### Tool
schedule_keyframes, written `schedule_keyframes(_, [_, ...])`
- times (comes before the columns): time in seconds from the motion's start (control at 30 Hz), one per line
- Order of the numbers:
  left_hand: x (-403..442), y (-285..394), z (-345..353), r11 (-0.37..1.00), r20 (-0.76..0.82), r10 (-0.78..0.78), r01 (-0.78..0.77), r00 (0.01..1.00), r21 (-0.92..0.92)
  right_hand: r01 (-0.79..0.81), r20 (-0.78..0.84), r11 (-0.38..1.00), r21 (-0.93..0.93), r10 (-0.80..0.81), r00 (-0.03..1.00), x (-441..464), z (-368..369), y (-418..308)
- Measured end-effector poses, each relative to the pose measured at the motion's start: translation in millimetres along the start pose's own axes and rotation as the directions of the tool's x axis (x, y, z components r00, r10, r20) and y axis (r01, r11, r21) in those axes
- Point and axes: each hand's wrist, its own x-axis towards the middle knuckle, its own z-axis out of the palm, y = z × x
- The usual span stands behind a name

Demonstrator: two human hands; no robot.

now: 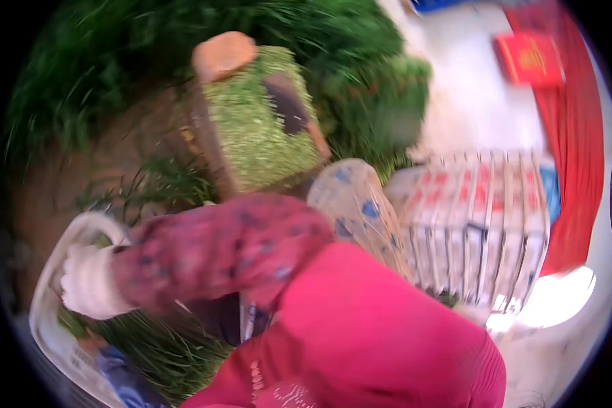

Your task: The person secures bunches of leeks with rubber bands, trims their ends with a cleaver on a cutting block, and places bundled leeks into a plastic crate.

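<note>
My right hand (pixel 92 282), in a white glove, reaches across to the left, out of a dark red patterned oversleeve. Its fingers appear closed over the side of a white plastic basket (pixel 42 299), though blur softens them. Long green leafy stalks (pixel 173 350) lie in and beside the basket. Dark blue material (pixel 129 381) is at the lower left, next to the basket's inner side; what it is I cannot make out. My left hand does not show.
Behind my forearm stands a crate of chopped green pieces (pixel 258 136) with an orange-brown block (pixel 224 56) at its corner. Heaps of green stalks (pixel 115 61) lie beyond. To the right are a patterned round stool-like object (pixel 350 190), stacked white cartons (pixel 469 224) and a red box (pixel 529 58).
</note>
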Motion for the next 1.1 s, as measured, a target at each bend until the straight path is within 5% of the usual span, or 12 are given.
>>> schedule_keyframes(0.17, [-2.0, 37.7, -59.6, 0.993, -0.025, 0.107, -0.108, 0.994, -0.056, -0.455, -0.521, 0.868, 0.198, 0.487, 0.701, -283.1, -82.3, 39.6])
schedule_keyframes(0.23, [-11.6, 40.1, -82.6, 0.989, -0.025, 0.129, -0.13, 0.991, -0.067, -0.8, -0.458, 0.451, 0.396, 0.852, 0.254, -380.5, -95.9, 0.6])
schedule_keyframes(0.27, [-14.3, 41.0, -92.7, 0.986, -0.025, 0.149, -0.151, 0.988, -0.076, -0.845, -0.656, 0.437, 0.308, 0.741, 0.144, -434.8, -71.0, -6.0])
schedule_keyframes(0.33, [-21.9, 45.2, -112.4, 0.976, -0.018, 0.197, -0.198, 0.98, -0.09, -0.614, -0.349, 0.044, 0.788, 0.853, -0.388, -510.6, -41.2, -38.1])
schedule_keyframes(0.4, [-27.5, 47.3, -133.1, 0.966, -0.009, 0.241, -0.241, 0.97, -0.094, -0.62, -0.261, -0.181, 0.763, 0.791, -0.553, -569.8, -10.6, -61.3])
schedule_keyframes(0.63, [-56.2, 66.8, -223.2, 0.968, 0.006, 0.248, -0.248, 0.969, -0.03, -0.4, 0.063, -0.326, 0.856, 0.835, -0.546, -641.4, 34.2, -41.9])
schedule_keyframes(0.73, [-25.0, 123.7, -230.7, 0.897, -0.417, 0.396, -0.442, 0.818, -0.015, -0.551, -0.198, -0.134, 0.824, 0.842, -0.502, -681.7, 128.5, 28.1])
schedule_keyframes(0.77, [-9.4, 159.9, -264.0, 0.899, -0.431, 0.381, -0.436, 0.818, -0.033, -0.322, 0.074, -0.264, 0.909, 0.864, -0.499, -668.7, 99.0, 36.8])
schedule_keyframes(0.8, [-0.4, 201.9, -308.7, 0.726, -0.449, 0.562, -0.674, 0.695, -0.135, -0.432, -0.021, -0.188, 0.882, 0.9, -0.434, -666.1, 82.8, 46.5])
schedule_keyframes(0.9, [-20.3, 336.2, -434.1, 0.754, -0.063, 0.609, -0.602, 0.791, -0.263, -0.457, -0.025, -0.107, 0.883, 0.962, -0.273, -675.0, 60.0, 99.5])
schedule_keyframes(0.97, [-38.6, 400.9, -454.4, 0.426, -0.305, 0.751, -0.782, 0.586, -0.455, -0.497, -0.05, -0.077, 0.864, 0.97, -0.238, -690.5, 65.9, 147.7])
schedule_keyframes(1.1, [-110.1, 478.8, -512.7, 0.327, -0.179, 0.856, -0.776, 0.485, -0.54, -0.725, -0.268, 0.007, 0.688, 0.931, -0.246, -711.9, 78.9, 234.4])
